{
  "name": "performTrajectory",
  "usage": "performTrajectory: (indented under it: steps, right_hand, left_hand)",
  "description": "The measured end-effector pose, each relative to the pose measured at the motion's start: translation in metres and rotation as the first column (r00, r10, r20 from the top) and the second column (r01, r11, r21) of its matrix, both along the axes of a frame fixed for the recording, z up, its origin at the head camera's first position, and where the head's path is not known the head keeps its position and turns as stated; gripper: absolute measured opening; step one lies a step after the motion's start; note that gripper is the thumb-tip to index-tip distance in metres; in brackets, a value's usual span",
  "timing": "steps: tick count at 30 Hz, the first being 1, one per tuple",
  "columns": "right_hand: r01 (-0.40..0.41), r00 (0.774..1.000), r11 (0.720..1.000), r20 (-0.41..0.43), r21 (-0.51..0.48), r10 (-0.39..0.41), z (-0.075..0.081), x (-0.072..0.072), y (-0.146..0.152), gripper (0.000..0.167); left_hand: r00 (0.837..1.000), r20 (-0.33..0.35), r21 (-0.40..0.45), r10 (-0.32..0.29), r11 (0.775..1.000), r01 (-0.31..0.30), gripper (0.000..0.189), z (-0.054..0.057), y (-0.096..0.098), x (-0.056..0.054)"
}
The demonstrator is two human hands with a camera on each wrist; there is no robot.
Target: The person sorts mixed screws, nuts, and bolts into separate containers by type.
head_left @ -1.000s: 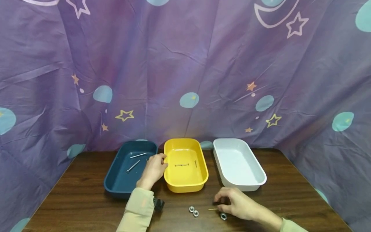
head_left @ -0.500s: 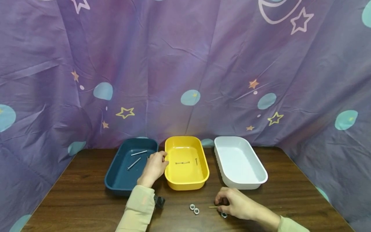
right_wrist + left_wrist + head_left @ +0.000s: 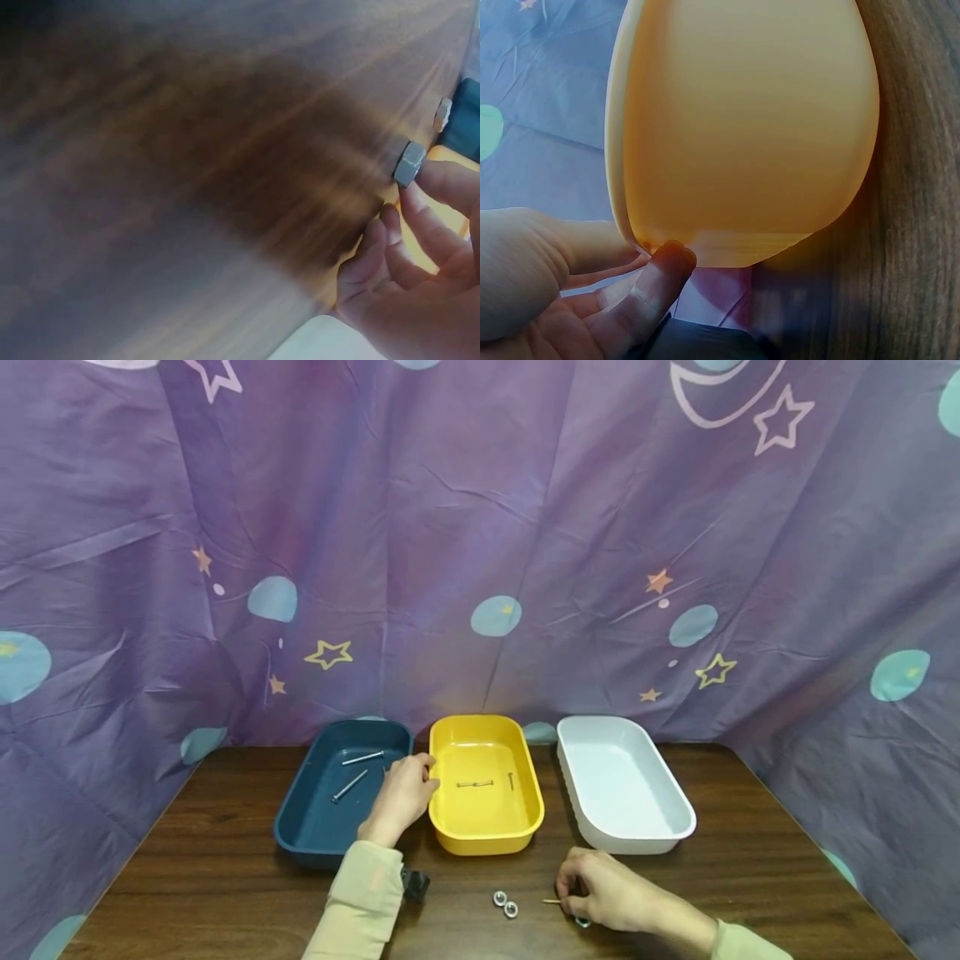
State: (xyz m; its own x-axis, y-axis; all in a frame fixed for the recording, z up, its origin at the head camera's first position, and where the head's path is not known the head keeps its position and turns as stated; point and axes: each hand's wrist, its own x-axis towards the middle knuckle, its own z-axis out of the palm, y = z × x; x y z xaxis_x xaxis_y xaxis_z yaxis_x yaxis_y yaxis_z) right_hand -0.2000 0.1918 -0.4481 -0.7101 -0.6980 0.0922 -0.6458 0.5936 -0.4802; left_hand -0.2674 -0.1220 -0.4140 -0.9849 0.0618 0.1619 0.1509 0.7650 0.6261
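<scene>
The right grip (image 3: 603, 889) was narrow and seemed to pinch the thin brass-coloured rod (image 3: 551, 901), which was low over the counter (image 3: 750, 860), nearer to the person than the yellow tray (image 3: 487, 846) and the white tray (image 3: 633, 846). A hex nut (image 3: 409, 163) was just beside the fingertips, so it was better to take only the rod and not push this nut. The left grip (image 3: 401, 793) held the yellow tray's left rim between thumb and fingers; a light pinch was enough, because pulling could make the screws (image 3: 486, 783) inside roll.
</scene>
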Motion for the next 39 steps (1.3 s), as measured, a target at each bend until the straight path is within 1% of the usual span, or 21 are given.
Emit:
performTrajectory:
  steps: [4, 10, 14, 19, 22, 26, 29, 33, 39]
  right_hand:
    - [0.016, 1.000, 1.000, -0.027, 0.016, -0.015, -0.001, 0.001, -0.001, 0.025]
    - [0.046, 0.999, 0.998, -0.028, 0.035, -0.045, 0.000, 0.001, -0.004, 0.026]
    - [0.043, 0.999, 0.999, -0.034, 0.028, -0.042, 0.000, 0.000, -0.004, 0.025]
    - [0.028, 0.999, 1.000, -0.029, 0.008, -0.027, 0.004, 0.000, -0.005, 0.025]
    - [0.010, 1.000, 1.000, -0.030, -0.010, -0.011, 0.009, 0.000, -0.005, 0.025]
    - [-0.007, 0.997, 1.000, -0.076, -0.021, 0.006, 0.020, -0.002, -0.006, 0.025]
    - [-0.022, 0.991, 0.999, -0.134, -0.035, 0.017, 0.029, -0.005, -0.009, 0.024]
    - [-0.048, 0.983, 0.996, -0.182, -0.078, 0.033, 0.040, -0.008, -0.014, 0.023]
    - [-0.060, 0.984, 0.989, -0.173, -0.133, 0.037, 0.050, -0.013, -0.022, 0.021]
  left_hand:
    - [1.000, 0.006, -0.002, 0.009, 1.000, -0.009, 0.035, 0.000, 0.000, -0.001]
    - [1.000, 0.017, 0.008, 0.007, 1.000, -0.007, 0.034, 0.002, 0.000, -0.002]
    - [1.000, 0.014, 0.002, 0.010, 1.000, -0.010, 0.034, 0.004, 0.000, -0.003]
    - [1.000, 0.019, 0.005, 0.014, 1.000, -0.014, 0.034, 0.004, 0.000, -0.003]
    - [1.000, 0.017, 0.007, 0.013, 1.000, -0.013, 0.034, 0.003, 0.000, -0.001]
    - [1.000, 0.023, 0.011, 0.012, 1.000, -0.012, 0.034, 0.002, 0.000, -0.001]
    - [1.000, 0.026, 0.016, 0.013, 1.000, -0.014, 0.034, 0.002, 0.000, 0.000]
    - [1.000, 0.022, 0.011, 0.013, 1.000, -0.013, 0.034, 0.002, 0.000, 0.000]
    - [1.000, 0.012, 0.000, 0.012, 1.000, -0.012, 0.034, 0.001, 0.000, 0.000]
